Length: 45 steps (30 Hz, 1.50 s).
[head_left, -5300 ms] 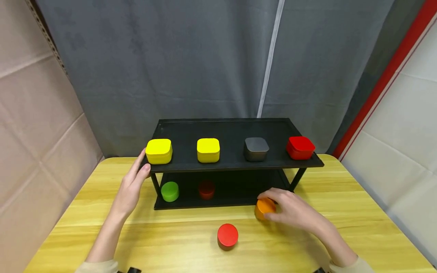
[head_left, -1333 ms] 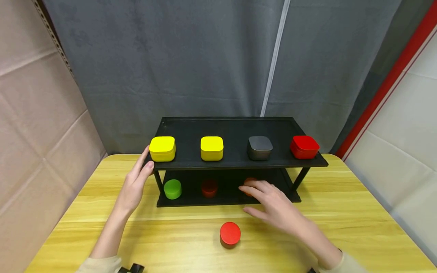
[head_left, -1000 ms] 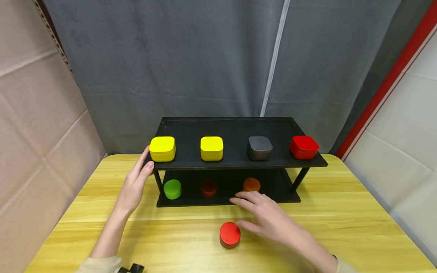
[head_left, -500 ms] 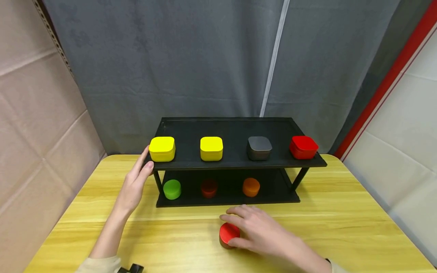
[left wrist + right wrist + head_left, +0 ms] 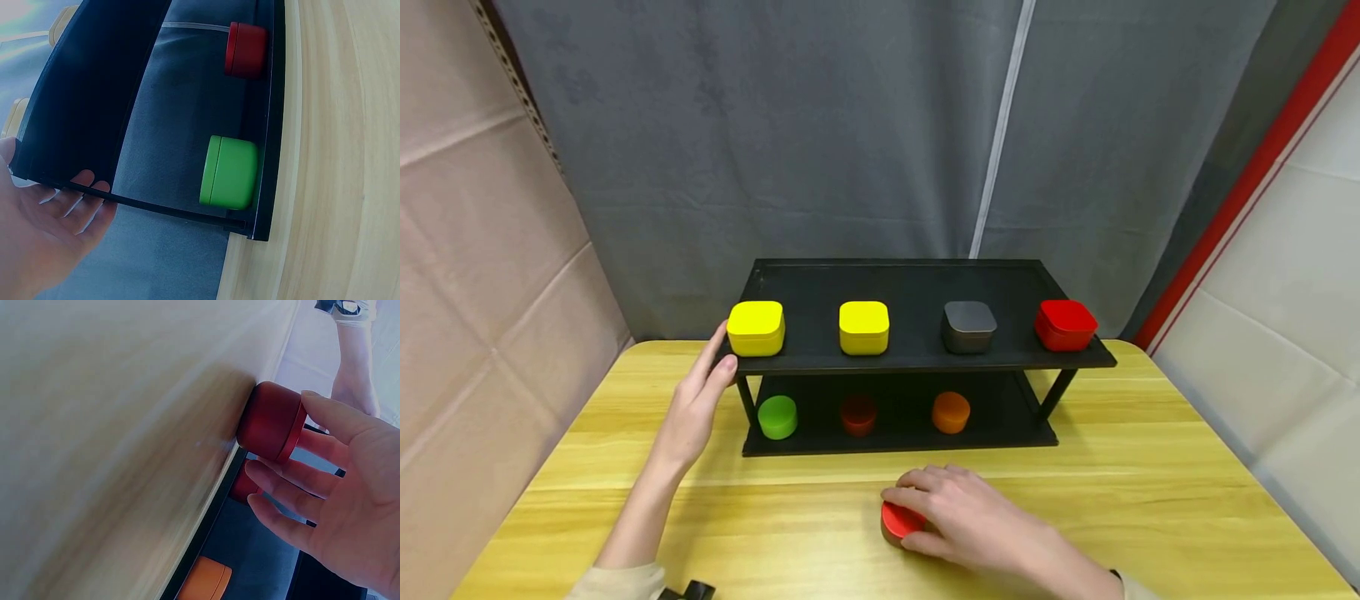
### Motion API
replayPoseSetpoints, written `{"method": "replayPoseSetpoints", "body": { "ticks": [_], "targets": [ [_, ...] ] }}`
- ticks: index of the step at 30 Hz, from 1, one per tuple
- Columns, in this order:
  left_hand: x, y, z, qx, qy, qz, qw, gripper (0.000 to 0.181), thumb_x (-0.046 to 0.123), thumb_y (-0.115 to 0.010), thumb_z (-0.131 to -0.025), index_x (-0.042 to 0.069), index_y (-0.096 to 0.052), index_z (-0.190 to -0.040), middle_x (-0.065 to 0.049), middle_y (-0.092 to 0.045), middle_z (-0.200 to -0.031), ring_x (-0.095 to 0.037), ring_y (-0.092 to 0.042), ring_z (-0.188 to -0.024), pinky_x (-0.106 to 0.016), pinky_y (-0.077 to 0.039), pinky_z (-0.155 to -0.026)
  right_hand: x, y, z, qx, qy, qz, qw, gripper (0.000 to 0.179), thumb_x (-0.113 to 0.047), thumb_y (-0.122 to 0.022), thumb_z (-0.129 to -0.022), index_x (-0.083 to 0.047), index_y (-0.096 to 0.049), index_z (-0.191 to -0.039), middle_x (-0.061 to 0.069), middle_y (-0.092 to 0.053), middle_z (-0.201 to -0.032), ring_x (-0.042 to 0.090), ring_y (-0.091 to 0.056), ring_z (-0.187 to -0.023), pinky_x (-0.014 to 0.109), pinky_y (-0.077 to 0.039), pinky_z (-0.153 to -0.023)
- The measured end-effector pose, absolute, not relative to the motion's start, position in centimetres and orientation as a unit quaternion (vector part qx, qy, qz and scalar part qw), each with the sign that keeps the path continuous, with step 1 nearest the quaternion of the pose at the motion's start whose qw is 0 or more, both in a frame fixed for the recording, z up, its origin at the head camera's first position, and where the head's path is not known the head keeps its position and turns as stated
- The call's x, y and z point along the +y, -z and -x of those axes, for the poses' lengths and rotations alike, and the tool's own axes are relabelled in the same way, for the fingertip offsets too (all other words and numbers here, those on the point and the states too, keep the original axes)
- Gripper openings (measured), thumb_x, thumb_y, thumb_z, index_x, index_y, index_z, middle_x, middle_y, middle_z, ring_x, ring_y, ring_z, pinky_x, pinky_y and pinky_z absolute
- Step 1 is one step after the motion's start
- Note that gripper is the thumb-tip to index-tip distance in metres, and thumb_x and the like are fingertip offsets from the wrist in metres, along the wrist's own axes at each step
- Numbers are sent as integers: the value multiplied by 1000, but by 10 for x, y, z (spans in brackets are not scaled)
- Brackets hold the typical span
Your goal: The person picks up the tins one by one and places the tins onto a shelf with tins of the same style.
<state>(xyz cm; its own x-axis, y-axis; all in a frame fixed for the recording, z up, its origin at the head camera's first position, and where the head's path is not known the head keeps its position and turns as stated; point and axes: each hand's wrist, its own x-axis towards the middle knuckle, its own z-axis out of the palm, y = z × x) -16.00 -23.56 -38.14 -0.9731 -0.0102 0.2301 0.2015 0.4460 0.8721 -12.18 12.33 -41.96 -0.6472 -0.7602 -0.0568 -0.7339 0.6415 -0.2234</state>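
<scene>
My right hand (image 5: 958, 517) pinches a round red tin (image 5: 898, 523) on the wooden table, thumb on the near side and fingers on the far side. The right wrist view shows the tin (image 5: 270, 422) standing on the table. My left hand (image 5: 692, 408) grips the left end of a black two-tier shelf (image 5: 895, 367); its fingers (image 5: 90, 197) curl round the upper tier's edge. On the lower tier stand a green round tin (image 5: 777, 417), a dark red round tin (image 5: 858, 415) and an orange round tin (image 5: 951, 412).
Along the upper tier's front sit two yellow square tins (image 5: 756, 328) (image 5: 864, 327), a dark grey square tin (image 5: 969, 327) and a red square tin (image 5: 1065, 325). A grey curtain (image 5: 820, 150) hangs behind the shelf. The wooden table (image 5: 1150, 517) extends in front.
My right hand has set the orange tin on the lower tier, let go, and moved down and left to take hold of the red round tin. My left hand has stayed on the shelf.
</scene>
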Motion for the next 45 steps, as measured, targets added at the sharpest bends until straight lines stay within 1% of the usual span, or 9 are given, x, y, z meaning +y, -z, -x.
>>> {"method": "replayPoseSetpoints", "body": {
  "ticks": [4,8,10,12,17,24,32,36,45],
  "targets": [
    [-236,381,160,-845,523,56,100,64,44,-40,-110,27,-15,-167,0,-14,-175,-35,-17,-160,-67,-23,-125,123,419,122,902,90,416,72,48,-47,-70,-96,-32,-62,-142,-7,-68,-134,14,-67,-115,45,-59,-101],
    [-236,381,160,-845,522,56,100,64,44,-40,-110,27,-15,-167,0,-14,-175,-35,-17,-160,-68,-22,-125,124,419,121,901,90,420,67,47,-46,-70,-97,-30,-64,-140,-6,-69,-131,12,-67,-110,40,-60,-97],
    [-236,381,160,-845,522,56,101,64,44,-39,-110,27,-15,-167,0,-14,-175,-36,-17,-160,-68,-22,-125,124,419,121,900,91,422,62,46,-45,-70,-97,-29,-65,-139,-6,-70,-129,11,-67,-107,38,-60,-95],
    [-236,381,160,-845,522,54,100,63,45,-39,-110,30,-15,-166,1,-14,-174,-35,-17,-160,-68,-22,-125,125,419,121,900,91,423,58,45,-44,-71,-96,-29,-66,-138,-6,-70,-128,11,-67,-106,36,-60,-93],
    [-236,382,160,-845,523,53,101,61,45,-40,-110,34,-16,-165,2,-15,-174,-34,-19,-160,-66,-25,-125,128,418,121,901,99,420,54,45,-44,-71,-96,-29,-66,-137,-5,-70,-127,11,-68,-105,35,-61,-91],
    [-236,382,160,-844,524,54,101,62,44,-40,-110,33,-15,-166,2,-15,-174,-34,-18,-160,-67,-24,-125,134,416,122,902,108,416,37,44,-41,-72,-96,-25,-68,-136,-2,-71,-125,12,-68,-103,32,-62,-89],
    [-236,382,160,-843,525,57,102,61,44,-40,-110,34,-15,-166,2,-14,-174,-35,-17,-161,-67,-22,-125,143,413,125,912,110,392,50,46,-39,-75,-93,-24,-67,-136,-1,-71,-127,14,-68,-104,30,-62,-85],
    [-236,382,160,-843,526,58,101,62,43,-40,-110,31,-15,-166,1,-14,-174,-35,-18,-160,-67,-24,-124,148,412,127,916,109,384,49,47,-37,-77,-92,-23,-67,-137,1,-70,-127,14,-69,-101,28,-61,-83],
    [-236,382,160,-842,526,59,100,63,43,-40,-110,29,-14,-167,1,-14,-174,-35,-18,-160,-66,-25,-124,162,413,128,917,117,380,18,45,-35,-77,-92,-21,-69,-134,-1,-71,-124,12,-68,-99,29,-62,-83]
  ]
}}
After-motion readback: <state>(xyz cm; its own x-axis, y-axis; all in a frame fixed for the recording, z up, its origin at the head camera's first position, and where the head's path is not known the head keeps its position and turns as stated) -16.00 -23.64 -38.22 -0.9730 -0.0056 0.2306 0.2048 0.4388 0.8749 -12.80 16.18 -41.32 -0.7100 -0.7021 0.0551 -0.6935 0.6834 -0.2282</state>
